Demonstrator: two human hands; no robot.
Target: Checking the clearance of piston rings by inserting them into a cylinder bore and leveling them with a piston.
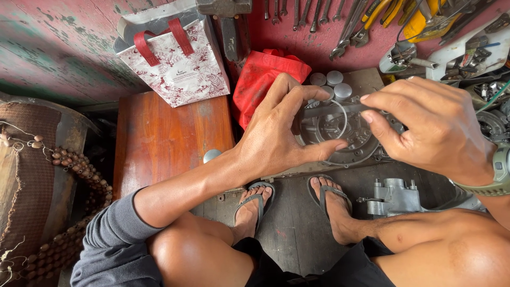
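A thin metal ring (330,119) is pinched between the left hand (279,135) and right hand (433,125), directly above the round engine cover (345,139).

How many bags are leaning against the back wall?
2: a white patterned bag with red handles standing on the wooden board, and a red bag right of it, partly hidden by the left hand.
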